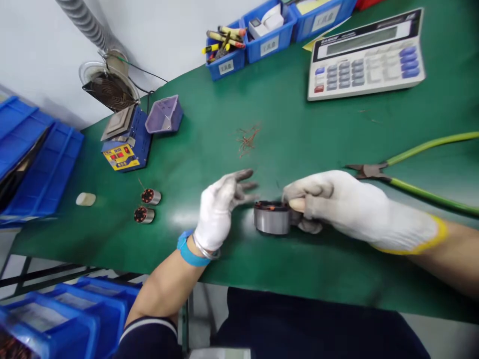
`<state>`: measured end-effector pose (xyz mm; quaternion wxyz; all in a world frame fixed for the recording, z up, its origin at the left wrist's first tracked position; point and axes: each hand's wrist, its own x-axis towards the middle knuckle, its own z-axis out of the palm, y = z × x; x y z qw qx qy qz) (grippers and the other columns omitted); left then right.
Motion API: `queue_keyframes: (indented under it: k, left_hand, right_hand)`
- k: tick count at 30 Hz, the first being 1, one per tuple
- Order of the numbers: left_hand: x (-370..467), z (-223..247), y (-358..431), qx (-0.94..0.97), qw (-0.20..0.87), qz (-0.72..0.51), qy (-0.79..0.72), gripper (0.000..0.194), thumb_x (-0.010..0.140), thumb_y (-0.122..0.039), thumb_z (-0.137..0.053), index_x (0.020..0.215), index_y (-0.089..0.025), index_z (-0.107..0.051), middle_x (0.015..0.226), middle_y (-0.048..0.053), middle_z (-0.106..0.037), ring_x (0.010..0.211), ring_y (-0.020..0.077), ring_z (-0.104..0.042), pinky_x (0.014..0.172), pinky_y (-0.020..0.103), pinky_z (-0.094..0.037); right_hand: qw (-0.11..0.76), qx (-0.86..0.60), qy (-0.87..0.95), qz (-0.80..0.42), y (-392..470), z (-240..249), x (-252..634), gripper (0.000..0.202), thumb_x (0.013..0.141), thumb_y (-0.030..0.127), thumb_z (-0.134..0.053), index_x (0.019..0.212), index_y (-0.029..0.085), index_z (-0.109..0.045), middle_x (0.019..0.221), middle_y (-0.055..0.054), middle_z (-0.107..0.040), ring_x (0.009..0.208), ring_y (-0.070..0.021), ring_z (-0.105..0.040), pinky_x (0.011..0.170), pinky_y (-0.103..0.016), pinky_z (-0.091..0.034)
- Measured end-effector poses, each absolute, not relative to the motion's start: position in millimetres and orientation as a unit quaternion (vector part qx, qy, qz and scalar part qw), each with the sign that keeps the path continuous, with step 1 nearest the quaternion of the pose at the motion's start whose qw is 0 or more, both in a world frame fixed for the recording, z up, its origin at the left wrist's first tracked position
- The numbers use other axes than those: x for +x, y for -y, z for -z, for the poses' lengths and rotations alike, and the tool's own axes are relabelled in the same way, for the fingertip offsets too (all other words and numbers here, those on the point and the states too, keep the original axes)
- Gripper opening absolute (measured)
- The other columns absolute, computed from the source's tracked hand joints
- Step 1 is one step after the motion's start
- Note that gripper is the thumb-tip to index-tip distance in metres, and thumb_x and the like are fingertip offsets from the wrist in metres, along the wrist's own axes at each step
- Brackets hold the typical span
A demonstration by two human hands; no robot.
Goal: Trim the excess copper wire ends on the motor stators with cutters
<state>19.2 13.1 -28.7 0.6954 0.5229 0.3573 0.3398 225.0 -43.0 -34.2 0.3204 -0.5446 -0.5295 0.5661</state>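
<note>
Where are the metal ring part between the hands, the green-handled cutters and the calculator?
metal ring part (271,220), head view, on its grey outer wall.
green-handled cutters (368,171), head view, on the dark jaws by the pivot.
calculator (366,55), head view, on the key panel.

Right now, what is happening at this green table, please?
A person in white gloves works on a small metal motor stator that stands on the green table. The right hand grips it at its side; the left hand is open just beside it, apart from it. Two smaller wound parts stand further left, near a blue soldering station. Bits of copper wire lie behind the hands, green-handled cutters at the right, and a calculator further back.
</note>
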Motion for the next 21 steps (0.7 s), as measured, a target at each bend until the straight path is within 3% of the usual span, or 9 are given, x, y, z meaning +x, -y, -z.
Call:
queue_keyframes:
  k: [3,4,6,9,11,13,16,19,21]
  left_hand:
    - [21.3,29.1,-14.8,0.485,0.772,-0.085,-0.402,0.057,0.080,-0.074,-0.063,0.086,-0.018,-0.061,0.072,0.005,-0.069,0.054,0.0195,-0.067,0.046,0.033,-0.056]
    - [22.0,28.4,-14.8,0.485,0.781,-0.067,-0.389,0.054,0.075,-0.069,-0.073,0.089,-0.018,-0.062,0.071,0.003,-0.068,0.053,0.0187,-0.067,0.048,0.033,-0.057]
    - [22.9,26.7,-14.5,0.501,0.767,-0.188,-0.353,0.046,0.067,-0.054,-0.085,0.083,-0.019,-0.061,0.080,0.003,-0.071,0.071,0.0196,-0.073,0.070,0.036,-0.063]
    - [22.8,26.4,-15.6,0.472,0.711,-0.417,-0.314,0.045,0.078,-0.054,-0.075,0.064,-0.019,-0.051,0.094,0.004,-0.073,0.107,0.0240,-0.072,0.101,0.044,-0.057]
    - [22.5,29.3,-17.2,0.462,0.732,-0.376,-0.331,0.040,0.086,-0.056,-0.065,0.072,-0.019,-0.056,0.103,0.006,-0.073,0.108,0.0259,-0.071,0.095,0.047,-0.060]
    - [22.9,34.9,-18.2,0.513,0.754,-0.219,-0.347,0.037,0.084,-0.053,-0.068,0.099,-0.019,-0.063,0.108,0.009,-0.073,0.098,0.0262,-0.074,0.082,0.045,-0.064]
    - [24.1,46.1,-17.6,0.696,0.606,-0.160,-0.350,0.054,0.076,-0.036,-0.076,0.123,-0.017,-0.057,0.115,0.011,-0.071,0.102,0.0268,-0.071,0.090,0.045,-0.061]
    - [24.8,56.0,-17.2,0.825,0.375,-0.263,-0.332,0.060,0.070,-0.026,-0.076,0.125,-0.017,-0.053,0.125,0.013,-0.066,0.117,0.0278,-0.065,0.104,0.046,-0.053]
    - [25.0,59.2,-18.0,0.843,0.346,-0.262,-0.319,0.059,0.067,-0.031,-0.079,0.119,-0.017,-0.054,0.121,0.013,-0.065,0.110,0.0268,-0.066,0.099,0.043,-0.056]
  right_hand:
    - [0.289,-0.546,0.576,-0.535,45.6,37.9,228.0,0.047,0.077,0.063,-0.064,0.064,0.018,-0.057,0.056,-0.004,-0.056,0.050,-0.0136,-0.048,0.046,-0.026,-0.038]
    - [0.285,-0.552,0.582,-0.525,45.7,40.1,229.0,0.047,0.079,0.063,-0.062,0.064,0.018,-0.057,0.056,-0.004,-0.056,0.050,-0.0136,-0.047,0.046,-0.025,-0.037]
    - [0.299,-0.547,0.557,-0.548,45.0,44.6,230.4,0.047,0.080,0.063,-0.061,0.068,0.018,-0.060,0.057,-0.004,-0.057,0.050,-0.0135,-0.047,0.046,-0.026,-0.037]
    - [0.320,-0.527,0.512,-0.599,43.9,47.7,229.5,0.047,0.080,0.063,-0.062,0.076,0.017,-0.064,0.063,-0.006,-0.061,0.050,-0.0140,-0.049,0.047,-0.027,-0.040]
    - [0.304,-0.534,0.535,-0.580,43.6,46.6,227.9,0.045,0.079,0.062,-0.062,0.073,0.017,-0.063,0.062,-0.005,-0.061,0.050,-0.0146,-0.050,0.047,-0.028,-0.039]
    - [0.279,-0.550,0.578,-0.535,43.1,44.6,227.4,0.044,0.080,0.061,-0.060,0.068,0.019,-0.060,0.058,-0.004,-0.058,0.050,-0.0149,-0.049,0.048,-0.028,-0.038]
    - [0.247,-0.571,0.636,-0.456,40.7,43.1,230.3,0.042,0.084,0.059,-0.053,0.068,0.021,-0.058,0.059,-0.002,-0.058,0.053,-0.0160,-0.050,0.050,-0.029,-0.039]
    - [0.226,-0.574,0.698,-0.363,36.6,44.9,235.9,0.041,0.086,0.056,-0.045,0.068,0.022,-0.058,0.065,-0.004,-0.061,0.059,-0.0182,-0.054,0.056,-0.031,-0.043]
    - [0.206,-0.564,0.730,-0.326,34.3,47.9,238.7,0.040,0.086,0.054,-0.042,0.071,0.022,-0.059,0.072,-0.005,-0.063,0.065,-0.0197,-0.058,0.061,-0.033,-0.045]
